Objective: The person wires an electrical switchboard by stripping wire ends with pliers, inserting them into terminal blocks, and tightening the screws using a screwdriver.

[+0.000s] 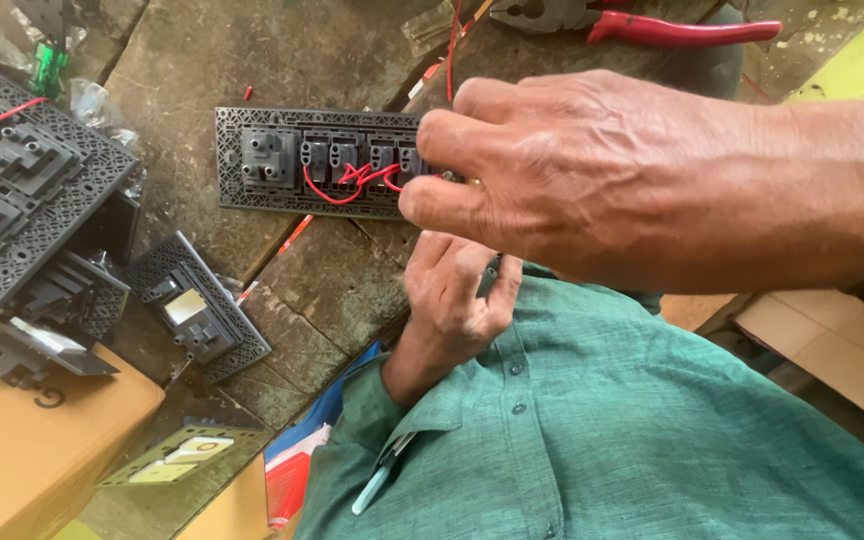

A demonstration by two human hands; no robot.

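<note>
Switch plate [282,160] lies face-down mid-counter [202,60], red wire [352,182] looped across terminals. Right hand [592,175] pinches tool at plate's right end; left hand [457,290] curled below, contents unclear. Judgement: steady plate, seat wire fully before tightening.

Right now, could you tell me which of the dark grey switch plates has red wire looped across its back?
The long dark grey switch plate at the right hand's fingertips; the nearby smaller one shows none.

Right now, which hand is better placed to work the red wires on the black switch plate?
Right, probably. The right hand pinches at the end of the switch plate, fingertips beside the red wires. The left hand is curled lower down, off the plate, near the green shirt.
</note>
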